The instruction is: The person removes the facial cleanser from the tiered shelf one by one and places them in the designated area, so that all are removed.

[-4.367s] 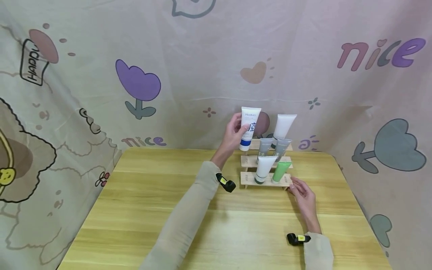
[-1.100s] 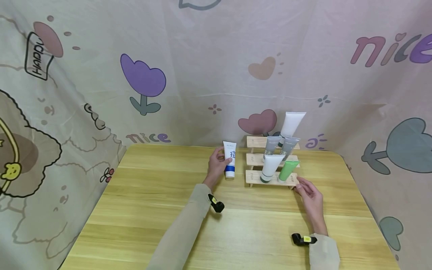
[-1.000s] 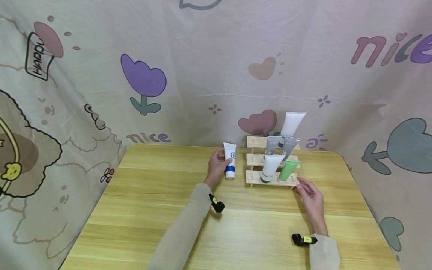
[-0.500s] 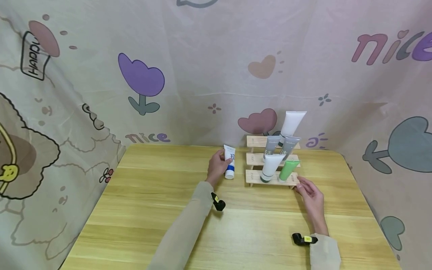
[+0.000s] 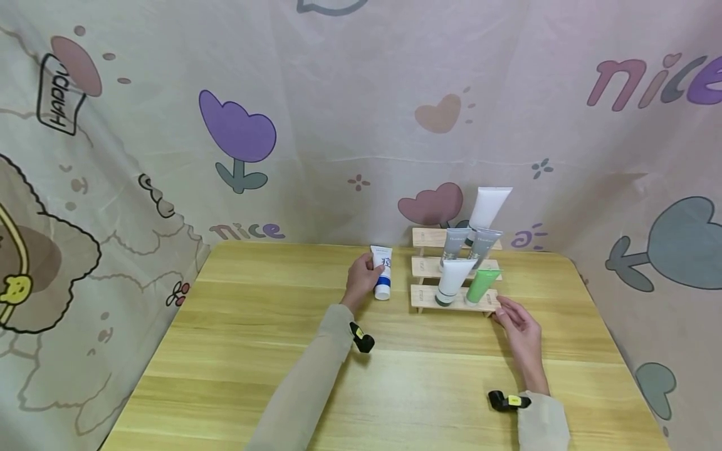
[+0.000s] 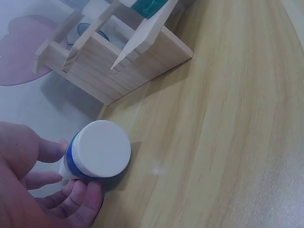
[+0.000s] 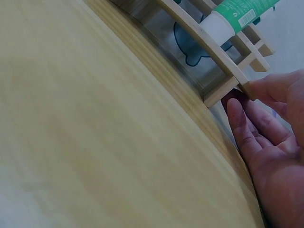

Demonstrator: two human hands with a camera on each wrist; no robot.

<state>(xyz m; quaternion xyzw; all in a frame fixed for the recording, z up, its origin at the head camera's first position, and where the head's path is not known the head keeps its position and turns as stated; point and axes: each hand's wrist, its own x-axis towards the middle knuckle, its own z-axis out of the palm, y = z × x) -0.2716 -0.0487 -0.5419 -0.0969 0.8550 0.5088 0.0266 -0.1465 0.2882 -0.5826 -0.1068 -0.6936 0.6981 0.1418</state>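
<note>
My left hand [image 5: 362,279] grips a white squeeze tube with blue printing and a blue band [image 5: 381,273], left of the wooden rack. In the left wrist view the tube's white cap [image 6: 104,148] faces the camera, with thumb and fingers round the body; whether it touches the table cannot be told. My right hand [image 5: 520,326] pinches the front right corner of the three-tier wooden rack [image 5: 420,295]. On the bottom tier stand a white tube [image 5: 454,280] and a green tube [image 5: 482,285]. Two grey tubes [image 5: 454,244] occupy the middle tier, and a large white tube [image 5: 489,208] the top.
The wooden table [image 5: 254,351] extends left of the rack and in front of it. A printed cloth [image 5: 338,113] hangs behind the table's back edge. Each wrist bears a small black camera [image 5: 363,341].
My left hand has brought the blue-banded tube from above the rack's top tier down and left to beside the rack, lately lowering and tipping it slightly. The right hand stays on the rack's corner.
</note>
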